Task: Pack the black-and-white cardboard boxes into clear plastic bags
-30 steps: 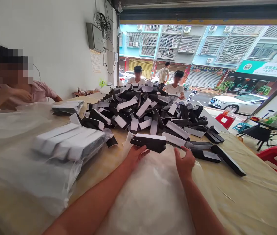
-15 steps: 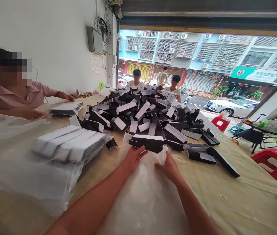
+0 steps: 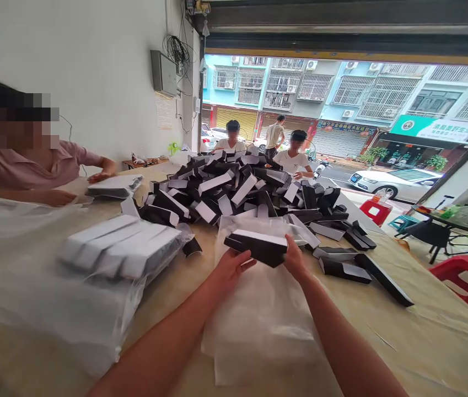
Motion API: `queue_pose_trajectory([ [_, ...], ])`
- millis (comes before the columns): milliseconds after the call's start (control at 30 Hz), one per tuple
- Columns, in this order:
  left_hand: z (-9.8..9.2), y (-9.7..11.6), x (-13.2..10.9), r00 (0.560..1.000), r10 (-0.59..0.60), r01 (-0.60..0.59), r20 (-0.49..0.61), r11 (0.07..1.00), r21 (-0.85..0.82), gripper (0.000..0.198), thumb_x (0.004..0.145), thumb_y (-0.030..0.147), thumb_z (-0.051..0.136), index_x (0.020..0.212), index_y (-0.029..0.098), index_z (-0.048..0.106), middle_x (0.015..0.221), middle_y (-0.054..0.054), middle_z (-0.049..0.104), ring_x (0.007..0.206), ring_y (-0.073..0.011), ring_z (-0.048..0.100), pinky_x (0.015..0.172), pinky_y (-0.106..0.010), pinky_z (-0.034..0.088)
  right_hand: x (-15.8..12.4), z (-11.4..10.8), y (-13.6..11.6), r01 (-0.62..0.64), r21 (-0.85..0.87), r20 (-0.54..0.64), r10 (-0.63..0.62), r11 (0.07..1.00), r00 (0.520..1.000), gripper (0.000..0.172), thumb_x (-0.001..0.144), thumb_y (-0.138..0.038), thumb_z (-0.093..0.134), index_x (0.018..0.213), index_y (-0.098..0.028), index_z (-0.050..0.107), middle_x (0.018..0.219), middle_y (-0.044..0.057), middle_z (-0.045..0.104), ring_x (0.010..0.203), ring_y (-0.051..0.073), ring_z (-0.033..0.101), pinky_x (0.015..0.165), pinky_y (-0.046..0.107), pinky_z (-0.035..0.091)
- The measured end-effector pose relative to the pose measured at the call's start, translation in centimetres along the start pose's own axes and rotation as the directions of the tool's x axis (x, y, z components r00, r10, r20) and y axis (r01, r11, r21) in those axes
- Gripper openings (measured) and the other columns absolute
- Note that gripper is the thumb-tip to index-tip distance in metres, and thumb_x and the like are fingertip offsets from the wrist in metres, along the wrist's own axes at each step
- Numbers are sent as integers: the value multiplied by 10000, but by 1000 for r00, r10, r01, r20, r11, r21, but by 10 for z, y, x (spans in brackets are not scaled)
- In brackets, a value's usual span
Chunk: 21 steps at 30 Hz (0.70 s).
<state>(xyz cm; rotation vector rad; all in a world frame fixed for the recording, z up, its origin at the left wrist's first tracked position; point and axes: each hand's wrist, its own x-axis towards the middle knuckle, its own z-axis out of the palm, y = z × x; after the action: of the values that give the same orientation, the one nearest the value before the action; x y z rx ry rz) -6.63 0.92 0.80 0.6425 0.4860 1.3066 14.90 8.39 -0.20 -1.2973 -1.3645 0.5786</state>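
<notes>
Black-and-white carton: above translucent plastic bag | left hand, right hand: fingers gripping opposite ends | handling: best kept level, squeezed lightly (thin card could crease)

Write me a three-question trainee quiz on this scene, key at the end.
1. True or false: the left hand and right hand are at opposite ends of one carton.
2. Where do the nearest bagged white boxes lie? A) right of the right hand B) left of the left hand
3. Fill in: the heap of cartons beyond the hands is white and ____.
Key: 1 true; 2 B; 3 black.
</notes>
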Motion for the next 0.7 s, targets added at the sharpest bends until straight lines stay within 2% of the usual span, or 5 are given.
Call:
queue_pose_trajectory([
  [133, -16, -12, 1, 997, -70, 70, -24, 998, 5, 319, 673, 221, 876, 918, 175, 678, 964, -49, 736, 921, -188, 687, 1001, -418, 463, -12, -1, -4, -24, -70, -22, 22, 997, 1000, 665, 555, -309, 769, 1200, -218, 637, 1286, 153, 659, 1298, 438, 502, 1106, 624, 319],
  [300, -21, -13, 3, 996, -95, 94, -6, 995, -10, 316, 683, 172, 860, 945, 177, 684, 980, -52, 735, 921, -182, 681, 963, -392, 477, -53, -13, -12, 218, -375, -29, -246, 901, 969, 655, 770, -382, 661, 1379, -177, 529, 1608, 145, 310, 1503, 420, 149, 1201, 614, 71],
  [400, -20, -12, 3, 995, -99, 98, -3, 994, -39, 281, 696, 164, 848, 925, 174, 686, 961, -47, 738, 901, -178, 683, 964, -395, 478, -76, -20, -7, 342, -329, 198, -290, 880, 936, 564, 830, -439, 624, 1350, -226, 579, 1561, 89, 419, 1486, 376, 249, 1219, 577, 126],
  [533, -20, -11, 1, 995, -99, 98, -13, 994, -37, 270, 697, 161, 848, 911, 163, 683, 951, -49, 734, 894, -173, 679, 949, -388, 485, -83, -36, 6, 388, -292, 504, -204, 874, 839, 517, 790, -455, 694, 1283, -307, 648, 1459, 37, 556, 1420, 362, 397, 1185, 583, 262],
  [700, -19, -11, -1, 994, -104, 105, -26, 994, 6, 308, 684, 135, 851, 941, 175, 686, 986, -53, 726, 923, -175, 670, 920, -364, 492, -69, -48, 13, 396, -416, 558, -114, 819, 822, 465, 821, -475, 632, 1230, -258, 682, 1438, 66, 574, 1390, 374, 437, 1147, 621, 313],
])
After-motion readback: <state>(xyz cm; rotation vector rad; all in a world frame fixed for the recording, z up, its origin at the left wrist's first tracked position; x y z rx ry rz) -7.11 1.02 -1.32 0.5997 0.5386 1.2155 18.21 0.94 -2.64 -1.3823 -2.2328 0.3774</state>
